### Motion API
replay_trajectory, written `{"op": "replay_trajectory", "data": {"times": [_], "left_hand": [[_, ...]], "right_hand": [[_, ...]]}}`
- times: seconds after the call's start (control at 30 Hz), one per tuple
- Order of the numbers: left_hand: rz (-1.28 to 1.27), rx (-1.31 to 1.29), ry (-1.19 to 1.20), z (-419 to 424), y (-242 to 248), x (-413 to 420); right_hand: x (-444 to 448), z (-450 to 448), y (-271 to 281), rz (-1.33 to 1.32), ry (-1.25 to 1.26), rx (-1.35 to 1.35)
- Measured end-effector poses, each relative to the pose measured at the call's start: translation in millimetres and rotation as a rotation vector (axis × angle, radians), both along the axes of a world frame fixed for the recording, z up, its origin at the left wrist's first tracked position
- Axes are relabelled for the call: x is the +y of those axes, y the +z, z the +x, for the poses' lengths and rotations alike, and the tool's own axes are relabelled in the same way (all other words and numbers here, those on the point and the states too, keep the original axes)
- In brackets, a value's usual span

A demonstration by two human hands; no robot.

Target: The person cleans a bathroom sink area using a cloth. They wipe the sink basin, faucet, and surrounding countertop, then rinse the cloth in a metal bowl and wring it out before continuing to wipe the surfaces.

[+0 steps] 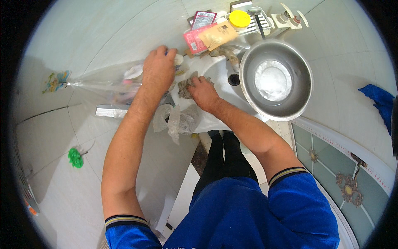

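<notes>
My left hand (159,68) is curled around the edge of a small, partly hidden item beside a clear plastic bag (102,79) that hangs from a wall hook and holds several things. My right hand (203,93) presses on a crumpled grey-brown cloth (185,89) at the left rim of a white washbasin (219,76). Just below the cloth, a knotted clear plastic bag (189,119) lies on the basin's edge. A steel bowl (276,112) with clear liquid in it rests on the basin's right side, next to the dark drain hole (233,79).
Behind the basin are a pink packet (194,39), a tan packet (219,35), a yellow-lidded jar (239,19), a rack (264,20) and pump bottles (283,18). A blue cloth (381,101) hangs at the right; a green hook (76,157) is on the left wall.
</notes>
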State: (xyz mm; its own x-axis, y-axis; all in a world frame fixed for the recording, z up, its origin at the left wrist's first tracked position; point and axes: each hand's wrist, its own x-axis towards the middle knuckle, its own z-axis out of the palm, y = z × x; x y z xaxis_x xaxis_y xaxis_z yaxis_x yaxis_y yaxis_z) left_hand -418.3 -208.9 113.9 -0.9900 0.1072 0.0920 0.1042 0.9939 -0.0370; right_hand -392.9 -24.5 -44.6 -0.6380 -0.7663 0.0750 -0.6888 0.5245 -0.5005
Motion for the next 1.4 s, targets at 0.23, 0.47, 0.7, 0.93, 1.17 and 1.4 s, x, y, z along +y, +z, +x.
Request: {"op": "replay_trajectory", "data": {"times": [0.23,0.47,0.7,0.93,1.17,1.4], "left_hand": [[0.013,0.067,-0.063,3,-8,1],[0.025,0.105,-0.038,10,-8,-4],[0.023,0.117,-0.037,8,-11,-3],[0.173,0.18,0.013,16,3,2],[1.027,0.181,0.452,76,79,49],[0.796,0.166,0.494,180,62,112]], "right_hand": [[2,-59,-7,0.057,-0.22,0.128],[-2,-55,-8,0.046,-0.446,0.046],[-22,-80,-2,0.103,-0.527,0.035],[-20,-90,2,0.167,-0.509,-0.062],[2,-69,0,0.182,-0.419,-0.02],[-8,-38,-11,0.152,-0.374,-0.039]]}}
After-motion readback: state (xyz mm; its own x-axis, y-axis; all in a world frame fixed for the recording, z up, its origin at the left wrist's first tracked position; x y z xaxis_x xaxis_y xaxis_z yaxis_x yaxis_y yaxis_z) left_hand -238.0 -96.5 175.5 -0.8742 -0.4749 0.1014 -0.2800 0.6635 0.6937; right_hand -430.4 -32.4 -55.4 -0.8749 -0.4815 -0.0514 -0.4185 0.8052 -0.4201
